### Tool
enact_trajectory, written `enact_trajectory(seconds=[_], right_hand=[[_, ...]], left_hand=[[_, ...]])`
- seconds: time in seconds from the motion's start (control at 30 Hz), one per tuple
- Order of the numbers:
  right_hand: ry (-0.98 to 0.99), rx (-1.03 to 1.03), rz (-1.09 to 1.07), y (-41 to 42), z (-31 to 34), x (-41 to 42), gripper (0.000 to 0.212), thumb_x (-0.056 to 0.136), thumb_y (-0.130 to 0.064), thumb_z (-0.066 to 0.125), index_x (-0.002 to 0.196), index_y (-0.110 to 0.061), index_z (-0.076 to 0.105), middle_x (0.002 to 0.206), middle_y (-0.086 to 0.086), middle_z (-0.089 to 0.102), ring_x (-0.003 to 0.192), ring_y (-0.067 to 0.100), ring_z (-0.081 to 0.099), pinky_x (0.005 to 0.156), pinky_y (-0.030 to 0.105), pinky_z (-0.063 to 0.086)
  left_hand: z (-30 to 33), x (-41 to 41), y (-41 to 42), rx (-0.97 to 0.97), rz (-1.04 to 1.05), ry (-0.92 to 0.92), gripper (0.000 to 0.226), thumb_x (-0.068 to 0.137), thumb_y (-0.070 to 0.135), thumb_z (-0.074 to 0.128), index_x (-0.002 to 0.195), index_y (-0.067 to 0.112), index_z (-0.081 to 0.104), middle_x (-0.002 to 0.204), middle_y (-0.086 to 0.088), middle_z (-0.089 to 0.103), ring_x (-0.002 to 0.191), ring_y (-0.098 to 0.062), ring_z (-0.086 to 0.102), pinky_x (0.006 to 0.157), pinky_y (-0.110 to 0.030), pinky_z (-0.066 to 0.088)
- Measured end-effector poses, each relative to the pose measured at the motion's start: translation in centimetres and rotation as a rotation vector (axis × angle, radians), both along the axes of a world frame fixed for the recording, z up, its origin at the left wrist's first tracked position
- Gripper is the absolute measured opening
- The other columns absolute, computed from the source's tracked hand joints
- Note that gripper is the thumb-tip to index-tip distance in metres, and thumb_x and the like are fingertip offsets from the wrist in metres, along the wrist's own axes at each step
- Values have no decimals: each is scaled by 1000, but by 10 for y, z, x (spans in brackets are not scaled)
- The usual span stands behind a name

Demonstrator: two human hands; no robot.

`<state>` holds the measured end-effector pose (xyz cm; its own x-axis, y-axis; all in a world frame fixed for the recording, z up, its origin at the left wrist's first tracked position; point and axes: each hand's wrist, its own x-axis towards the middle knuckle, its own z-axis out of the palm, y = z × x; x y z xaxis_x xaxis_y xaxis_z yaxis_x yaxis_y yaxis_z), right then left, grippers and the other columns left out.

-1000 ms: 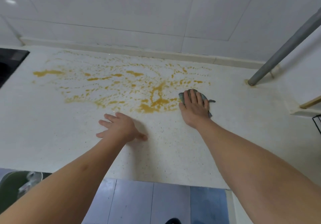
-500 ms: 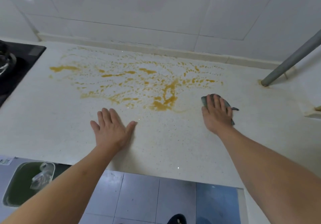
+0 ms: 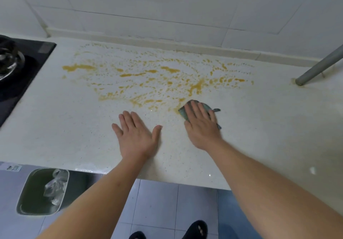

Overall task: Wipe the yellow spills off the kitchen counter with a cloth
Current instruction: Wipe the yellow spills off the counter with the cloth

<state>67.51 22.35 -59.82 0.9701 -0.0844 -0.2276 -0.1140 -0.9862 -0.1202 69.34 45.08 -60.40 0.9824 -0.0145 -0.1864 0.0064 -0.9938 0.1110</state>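
The cloth lies flat under the right hand, fingers spread and pressing it to the counter; it is grey-blue, crumpled, a corner poking out past the fingers. The yellow spills begin at the cloth's far edge and streak away beyond it. The left hand rests open-palmed beside (holding nothing). White wall tiles stand behind the spills.

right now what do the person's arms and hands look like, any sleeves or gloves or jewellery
Both forearms are bare as far as the frame shows: no sleeves in view. The left hand and right hand wear no gloves, and no rings, watch or bracelets are visible on the fingers or wrists.
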Motion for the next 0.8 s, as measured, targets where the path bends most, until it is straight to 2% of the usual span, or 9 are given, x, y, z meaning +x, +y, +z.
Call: enact_trajectory(seconds=[0.2, 0.33, 0.4, 0.5, 0.57, 0.6, 0.67, 0.73, 0.8], right_hand=[[-14, -36, -245, -84, -7, -1, 64, 104, -48, 7, 164, -26, -3, 172, -6, -6, 158, 16, -3, 127, 45, 6], [-197, 21, -368, -85, -13, 20, 54, 108, -30, 24, 160, -16, 28, 168, 2, 25, 154, 23, 20, 125, 46, 17], [-306, 152, -430, -74, -9, 25, 46, 109, -18, 32, 152, -7, 43, 159, 10, 41, 147, 29, 34, 121, 46, 27], [-368, 496, -557, -46, 9, 27, 43, 111, -22, 37, 153, -17, 46, 145, 9, 56, 125, 28, 57, 103, 37, 48], [-356, 547, -391, -12, 22, 24, 41, 110, -24, 39, 150, -26, 48, 125, 4, 65, 102, 23, 65, 84, 35, 54], [-342, 489, -220, 5, 21, 24, 40, 110, -21, 39, 148, -25, 50, 125, 4, 64, 105, 24, 64, 88, 37, 53], [-246, 274, 98, 39, 11, 24, 43, 110, -24, 36, 152, -21, 42, 153, 8, 47, 141, 30, 43, 116, 47, 35], [-129, 134, 160, 55, 0, 23, 52, 111, -41, 21, 162, -30, 18, 171, -3, 14, 158, 23, 8, 127, 49, 8], [-103, 103, 139, 47, -1, 18, 57, 110, -47, 13, 164, -33, 6, 172, -8, -1, 159, 18, -4, 127, 47, 0]], left_hand=[[-4, 1, 1, -20, -11, -5, 110, 94, 82, 6, 160, -5, -1, 169, -27, -3, 158, -40, -7, 124, -63, -1], [-4, 0, 0, -25, -13, -6, 108, 95, 80, 8, 160, -5, -1, 169, -28, -3, 158, -40, -7, 124, -63, -1], [-3, 1, 0, -34, -10, -14, 108, 95, 80, 8, 161, -5, -1, 169, -28, -3, 158, -40, -8, 124, -63, -1], [-2, 1, -1, -36, -13, -15, 108, 95, 80, 7, 161, -4, -2, 169, -27, -4, 158, -39, -9, 124, -63, -2], [-2, 0, 0, -33, -11, -16, 106, 95, 79, 7, 161, -4, -2, 169, -27, -4, 158, -39, -10, 124, -62, -4], [-3, 0, 0, -34, -12, -20, 105, 96, 78, 7, 161, -4, -2, 169, -27, -4, 158, -39, -10, 124, -61, -5], [-4, 1, 0, -42, -11, -23, 100, 98, 73, 6, 161, -4, -2, 169, -26, -5, 158, -38, -11, 125, -60, -5], [-7, 2, 1, -48, -3, -22, 94, 99, 67, 6, 161, -4, -3, 169, -26, -6, 158, -37, -12, 125, -59, -4], [-7, 1, 2, -46, 0, -20, 92, 100, 65, 7, 161, -4, -3, 169, -26, -6, 158, -37, -11, 126, -58, -3]])
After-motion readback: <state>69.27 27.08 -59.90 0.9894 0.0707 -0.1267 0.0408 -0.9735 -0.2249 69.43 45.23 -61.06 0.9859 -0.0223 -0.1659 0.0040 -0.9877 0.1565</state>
